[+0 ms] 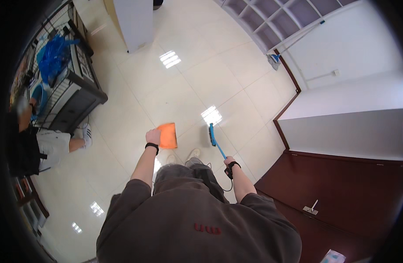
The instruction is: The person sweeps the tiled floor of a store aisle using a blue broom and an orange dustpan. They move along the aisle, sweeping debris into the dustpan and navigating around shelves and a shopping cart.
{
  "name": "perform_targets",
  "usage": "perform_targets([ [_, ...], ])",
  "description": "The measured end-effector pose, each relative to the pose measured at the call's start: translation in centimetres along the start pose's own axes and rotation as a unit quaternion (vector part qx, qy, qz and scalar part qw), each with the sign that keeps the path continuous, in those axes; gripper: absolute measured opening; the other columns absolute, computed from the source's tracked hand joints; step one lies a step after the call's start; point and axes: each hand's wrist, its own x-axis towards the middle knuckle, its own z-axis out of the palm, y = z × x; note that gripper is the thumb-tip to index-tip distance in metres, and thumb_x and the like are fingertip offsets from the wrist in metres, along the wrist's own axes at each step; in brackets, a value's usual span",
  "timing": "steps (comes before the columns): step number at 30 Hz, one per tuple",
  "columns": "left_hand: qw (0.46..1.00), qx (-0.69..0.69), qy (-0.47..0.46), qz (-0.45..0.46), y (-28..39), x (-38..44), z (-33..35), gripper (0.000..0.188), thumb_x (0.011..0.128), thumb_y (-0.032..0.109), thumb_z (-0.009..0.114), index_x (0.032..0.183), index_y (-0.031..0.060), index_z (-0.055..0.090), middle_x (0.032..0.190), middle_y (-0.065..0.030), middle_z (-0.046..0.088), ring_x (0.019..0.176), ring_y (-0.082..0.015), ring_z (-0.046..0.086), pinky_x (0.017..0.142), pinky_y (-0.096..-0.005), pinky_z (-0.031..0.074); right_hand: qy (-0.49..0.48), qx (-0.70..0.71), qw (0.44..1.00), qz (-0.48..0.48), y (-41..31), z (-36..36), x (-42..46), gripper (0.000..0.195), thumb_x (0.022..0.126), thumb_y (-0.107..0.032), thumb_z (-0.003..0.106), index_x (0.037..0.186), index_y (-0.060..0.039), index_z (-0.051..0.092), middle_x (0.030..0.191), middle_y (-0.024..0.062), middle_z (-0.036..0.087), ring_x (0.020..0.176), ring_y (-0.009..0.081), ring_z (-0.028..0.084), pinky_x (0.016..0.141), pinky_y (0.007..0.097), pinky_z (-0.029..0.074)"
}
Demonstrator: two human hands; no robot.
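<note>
My left hand [153,137] is closed at the near-left edge of an orange dustpan [168,136], holding it over the tiled floor; its handle is hidden by the fist. In my right hand [231,161] is the thin handle of a blue broom [212,135], whose dark bristles face left, towards the dustpan. A gap of floor separates broom and dustpan. Both wrists wear black bands, and a small device with a cable sits at the right one. My light shoes show below the dustpan.
A person in a white garment [53,144] is at the left beside a dark-framed table [86,95] bearing a blue plastic bag [55,57]. A mop [273,61] leans by the wall near cubby shelving [280,29]. Dark red doors [336,187] stand at the right, a pale partition [135,24] ahead.
</note>
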Motion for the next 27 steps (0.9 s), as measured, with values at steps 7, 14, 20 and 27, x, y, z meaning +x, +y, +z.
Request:
perform_targets([
  [7, 0.997, 0.007, -0.019, -0.077, -0.6, 1.3, -3.3, 0.011, 0.080, 0.012, 0.059, 0.087, 0.0123, 0.067, 0.091, -0.0076, 0.066, 0.085, -0.0251, 0.065, 0.069, -0.0353, 0.053, -0.001, 0.090, 0.996, 0.024, -0.7, -4.8, 0.4, 0.018, 0.077, -0.010, 0.047, 0.074, 0.0034, 0.059, 0.060, 0.0113, 0.057, 0.050, 0.0220, 0.054, 0.045, 0.0371, 0.040],
  [14, 0.993, -0.015, -0.045, -0.109, 2.0, 4.4, -9.3, 0.020, 0.080, 0.026, 0.061, 0.094, 0.0111, 0.066, 0.094, -0.0095, 0.066, 0.090, -0.0255, 0.064, 0.074, -0.0376, 0.052, -0.098, 0.197, 0.974, 0.054, -1.5, -10.3, 7.4, 0.008, 0.074, -0.004, 0.046, 0.067, -0.0029, 0.051, 0.054, 0.0116, 0.052, 0.043, 0.0240, 0.053, 0.040, 0.0376, 0.043],
  [20, 0.991, -0.003, -0.012, -0.131, 2.5, 6.5, -8.4, 0.019, 0.087, 0.024, 0.054, 0.089, 0.0093, 0.066, 0.088, -0.0119, 0.066, 0.083, -0.0288, 0.065, 0.069, -0.0400, 0.053, -0.181, 0.241, 0.952, 0.059, -6.5, -14.6, 7.0, 0.015, 0.078, -0.009, 0.046, 0.064, -0.0052, 0.047, 0.051, 0.0087, 0.047, 0.041, 0.0222, 0.048, 0.039, 0.0361, 0.040],
  [27, 0.987, -0.007, 0.039, -0.158, 1.5, 8.5, -11.2, 0.021, 0.091, 0.023, 0.048, 0.088, 0.0117, 0.065, 0.087, -0.0108, 0.064, 0.081, -0.0284, 0.064, 0.067, -0.0407, 0.052, -0.166, 0.291, 0.939, 0.074, -7.0, -14.1, 15.5, 0.013, 0.079, -0.015, 0.049, 0.069, -0.0069, 0.048, 0.051, 0.0037, 0.041, 0.039, 0.0188, 0.042, 0.037, 0.0362, 0.038],
])
